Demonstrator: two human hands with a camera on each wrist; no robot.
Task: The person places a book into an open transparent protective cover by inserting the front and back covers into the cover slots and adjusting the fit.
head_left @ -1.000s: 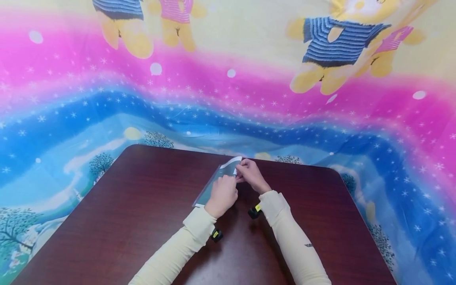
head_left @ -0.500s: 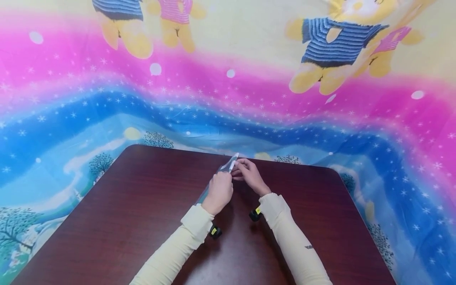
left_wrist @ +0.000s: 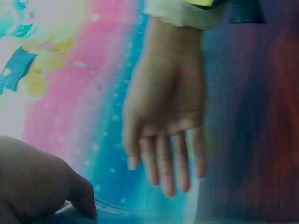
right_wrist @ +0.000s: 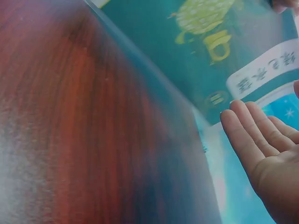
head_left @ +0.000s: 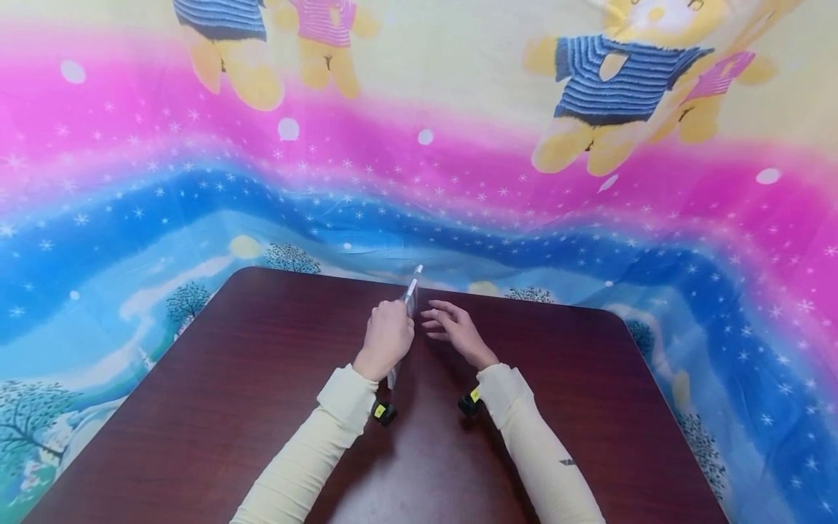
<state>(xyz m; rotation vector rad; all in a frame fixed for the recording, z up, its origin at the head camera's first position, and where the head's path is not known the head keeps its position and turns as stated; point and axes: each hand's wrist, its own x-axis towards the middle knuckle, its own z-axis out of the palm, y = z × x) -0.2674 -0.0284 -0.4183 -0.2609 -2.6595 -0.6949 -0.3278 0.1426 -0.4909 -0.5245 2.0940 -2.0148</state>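
Note:
My left hand [head_left: 386,336] grips a flat teal printed packet [head_left: 412,287], which stands nearly edge-on to the head camera. In the right wrist view the packet [right_wrist: 187,70] shows a yellow-green picture, a white label with dark characters and a clear plastic-looking edge. My right hand [head_left: 457,331] is just to its right, apart from it in the head view, holding nothing. Its fingers look nearly straight in the left wrist view, where my left hand [left_wrist: 42,186] fills the lower left corner. Most of the left fingers' hold is hidden behind the knuckles.
Both hands are above a dark reddish-brown table [head_left: 262,349] with rounded far corners. Behind it hangs a colourful curtain [head_left: 458,182] printed with bears, snowflakes and trees. A black wrist device [head_left: 383,413] hangs under the left cuff, another black device [head_left: 468,401] under the right.
The packet has turned from showing its broad face to nearly edge-on. My left hand has moved left with it. My right hand, which was at its edge, has let go and spread its fingers.

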